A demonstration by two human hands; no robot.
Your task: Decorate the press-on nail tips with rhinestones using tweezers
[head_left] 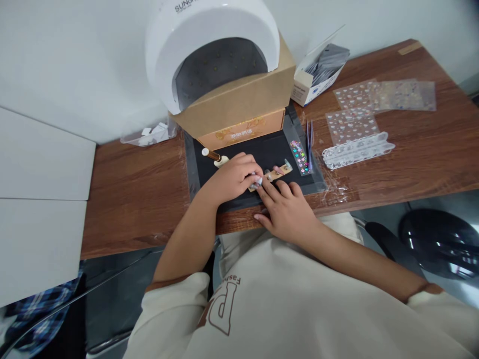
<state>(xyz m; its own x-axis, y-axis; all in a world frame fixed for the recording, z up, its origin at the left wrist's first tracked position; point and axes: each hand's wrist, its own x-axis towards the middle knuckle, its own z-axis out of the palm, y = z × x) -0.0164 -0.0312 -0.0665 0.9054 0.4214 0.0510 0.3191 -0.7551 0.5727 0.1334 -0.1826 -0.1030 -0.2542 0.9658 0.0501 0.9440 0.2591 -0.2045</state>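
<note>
My left hand [236,175] is closed, its thumb and fingertips pinching a small white pad [259,181] over the left end of a light wooden strip. On that strip [285,170] stand several false nail tips [277,170], some pale and clear, one pinkish. My right hand [290,209] lies with fingers stretched out, its index fingertip close against the white pad and the strip. Whether it grips anything small there is hidden. Just beyond my left hand is a nail polish bottle [223,161] with a gold cap. All this is on a black mat [239,202].
A white nail lamp [160,55] rests on a cardboard box [243,99] behind the mat. Purple tweezers [310,142] and a flower sticker sheet [300,157] lie right. Farther out are sticker sheets [352,124], a clear plastic case [357,150], an open carton [318,75] and a wipe tray [151,135].
</note>
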